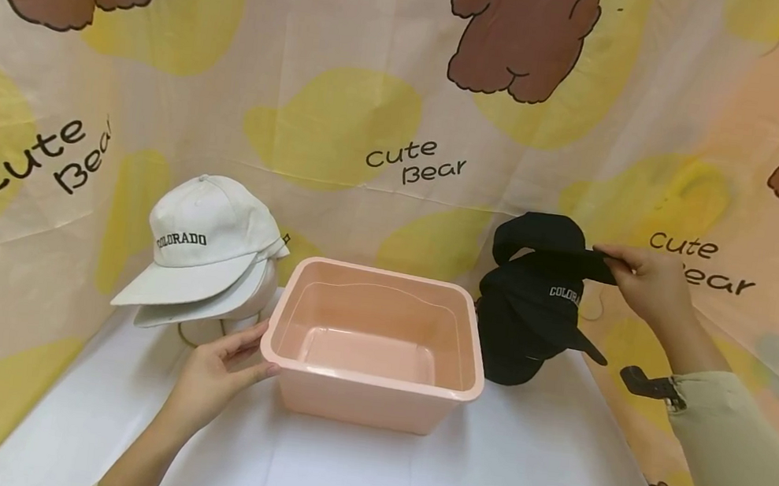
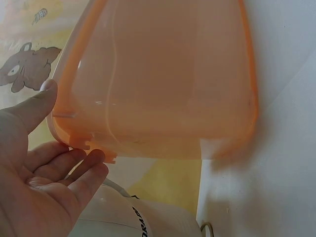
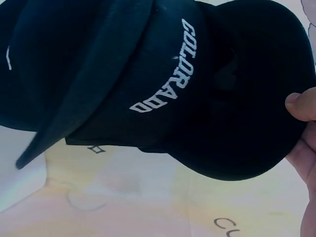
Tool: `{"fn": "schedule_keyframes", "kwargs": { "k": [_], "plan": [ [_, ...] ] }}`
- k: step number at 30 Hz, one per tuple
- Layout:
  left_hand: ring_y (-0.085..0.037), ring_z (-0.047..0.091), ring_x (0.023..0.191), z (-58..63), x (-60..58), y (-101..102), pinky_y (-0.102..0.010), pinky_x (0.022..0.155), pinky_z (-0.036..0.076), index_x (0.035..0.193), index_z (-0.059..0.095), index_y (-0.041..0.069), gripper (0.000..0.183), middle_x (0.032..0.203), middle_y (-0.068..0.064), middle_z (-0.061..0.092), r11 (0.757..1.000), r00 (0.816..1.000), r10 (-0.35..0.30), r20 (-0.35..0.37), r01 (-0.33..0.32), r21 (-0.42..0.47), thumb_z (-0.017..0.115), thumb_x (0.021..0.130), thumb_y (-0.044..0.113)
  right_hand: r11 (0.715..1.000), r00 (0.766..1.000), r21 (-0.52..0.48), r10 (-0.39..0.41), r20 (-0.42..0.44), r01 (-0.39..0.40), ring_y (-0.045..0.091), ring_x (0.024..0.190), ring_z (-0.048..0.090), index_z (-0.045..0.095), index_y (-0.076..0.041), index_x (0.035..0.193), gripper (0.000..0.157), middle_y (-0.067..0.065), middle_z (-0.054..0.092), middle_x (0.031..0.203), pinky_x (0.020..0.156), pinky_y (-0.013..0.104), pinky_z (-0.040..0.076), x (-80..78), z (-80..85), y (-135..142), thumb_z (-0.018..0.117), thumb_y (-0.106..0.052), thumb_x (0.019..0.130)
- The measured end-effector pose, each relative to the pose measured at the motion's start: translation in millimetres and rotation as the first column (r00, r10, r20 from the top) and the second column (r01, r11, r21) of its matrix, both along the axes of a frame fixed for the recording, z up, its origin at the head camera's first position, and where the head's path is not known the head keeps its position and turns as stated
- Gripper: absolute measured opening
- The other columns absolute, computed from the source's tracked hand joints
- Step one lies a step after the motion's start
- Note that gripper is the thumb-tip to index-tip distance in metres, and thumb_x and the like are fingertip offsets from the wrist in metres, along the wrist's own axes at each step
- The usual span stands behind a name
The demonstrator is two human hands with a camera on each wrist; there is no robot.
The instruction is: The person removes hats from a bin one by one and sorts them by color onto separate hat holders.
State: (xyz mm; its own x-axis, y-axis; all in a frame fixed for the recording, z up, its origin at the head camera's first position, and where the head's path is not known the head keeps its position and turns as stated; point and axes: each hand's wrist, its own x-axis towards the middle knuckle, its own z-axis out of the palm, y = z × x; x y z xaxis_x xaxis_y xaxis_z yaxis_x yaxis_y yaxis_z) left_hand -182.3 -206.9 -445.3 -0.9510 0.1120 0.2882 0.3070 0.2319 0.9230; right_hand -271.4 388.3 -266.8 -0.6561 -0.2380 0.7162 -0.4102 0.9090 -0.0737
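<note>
My left hand (image 1: pixel 207 378) holds the left front corner of a pink plastic basin (image 1: pixel 365 403), thumb on the rim and fingers beneath it in the left wrist view. Nothing shows inside the basin. At the right, my right hand (image 1: pixel 652 286) pinches the visor of a black cap (image 1: pixel 540 231), thumb on one face of the visor. This cap is tilted above more black caps (image 1: pixel 525 313), which are stacked, one lettered COLORADO. White lettering also shows on the held black cap (image 3: pixel 266 108) in the right wrist view. What supports the black stack is hidden.
Left of the basin, stacked white caps (image 1: pixel 203 215) sit on a white rounded stand (image 1: pixel 265 301). A white tabletop (image 1: pixel 336 475) lies under everything. Behind and along the sides hangs a bear-printed cloth (image 1: pixel 330 126).
</note>
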Motion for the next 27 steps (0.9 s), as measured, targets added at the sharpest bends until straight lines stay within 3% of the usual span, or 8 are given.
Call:
{"fn": "schedule_keyframes", "kwargs": {
  "k": [5, 9, 14, 18, 25, 27],
  "plan": [
    [-0.024, 0.060, 0.129, -1.5, -1.4, 0.6, -0.025, 0.099, 0.055, 0.144, 0.058, 0.006, 0.071, 0.145, -0.013, 0.059, 1.000, 1.000, -0.005, -0.004, 0.005, 0.004, 0.087, 0.083, 0.026, 0.997, 0.994, 0.043, 0.067, -0.090, -0.063, -0.012, 0.043, 0.017, 0.082, -0.007, 0.106, 0.026, 0.019, 0.077, 0.083, 0.039, 0.017, 0.019, 5.2, -6.3, 4.1, 0.077, 0.008, 0.085],
    [-0.026, 0.060, 0.129, -2.1, -1.7, 0.7, -0.022, 0.099, 0.054, 0.144, 0.057, 0.004, 0.071, 0.145, -0.013, 0.059, 1.000, 1.000, -0.010, -0.009, 0.010, 0.009, 0.087, 0.083, 0.026, 0.993, 0.989, 0.079, 0.099, -0.114, -0.091, -0.008, 0.047, 0.024, 0.082, -0.006, 0.105, 0.029, 0.019, 0.077, 0.086, 0.042, 0.015, 0.020, 9.9, -8.5, 4.4, 0.078, 0.011, 0.082],
    [-0.027, 0.060, 0.129, -2.6, -1.4, 0.4, -0.020, 0.097, 0.055, 0.144, 0.057, 0.003, 0.071, 0.145, -0.014, 0.058, 1.000, 1.000, -0.010, -0.008, 0.011, 0.020, 0.087, 0.083, 0.024, 0.991, 0.991, 0.092, 0.106, -0.085, -0.098, 0.000, 0.051, 0.036, 0.081, -0.005, 0.107, 0.032, 0.020, 0.078, 0.096, 0.045, 0.014, 0.023, 16.1, -10.0, 4.5, 0.078, 0.013, 0.081],
    [-0.026, 0.060, 0.130, -2.8, -1.4, 0.8, -0.026, 0.099, 0.055, 0.144, 0.057, 0.004, 0.071, 0.145, -0.014, 0.058, 1.000, 1.000, -0.013, 0.002, 0.013, 0.022, 0.087, 0.083, 0.025, 0.993, 0.995, 0.071, 0.095, -0.040, -0.092, 0.001, 0.054, 0.039, 0.082, -0.008, 0.106, 0.034, 0.018, 0.078, 0.097, 0.045, 0.014, 0.024, 22.5, -13.6, 6.8, 0.079, 0.013, 0.080],
    [-0.025, 0.059, 0.130, -2.0, -0.3, 0.2, -0.026, 0.100, 0.054, 0.145, 0.057, 0.005, 0.072, 0.146, -0.013, 0.058, 1.000, 1.000, -0.008, 0.009, 0.007, 0.015, 0.087, 0.082, 0.027, 0.982, 0.983, 0.034, 0.185, 0.008, -0.185, -0.011, 0.070, 0.047, 0.082, -0.008, 0.105, 0.038, 0.017, 0.078, 0.095, 0.049, 0.012, 0.029, 29.1, -24.0, 10.1, 0.080, 0.016, 0.076],
    [-0.025, 0.059, 0.130, -1.5, 0.1, -0.3, -0.028, 0.100, 0.055, 0.145, 0.057, 0.005, 0.072, 0.146, -0.012, 0.058, 1.000, 1.000, -0.011, 0.011, 0.010, 0.021, 0.087, 0.082, 0.027, 0.977, 0.977, 0.015, 0.214, 0.009, -0.215, -0.015, 0.072, 0.049, 0.082, -0.008, 0.105, 0.040, 0.001, 0.079, 0.098, 0.049, 0.012, 0.032, 31.1, -26.1, 10.6, 0.080, 0.018, 0.074]
  ]
}}
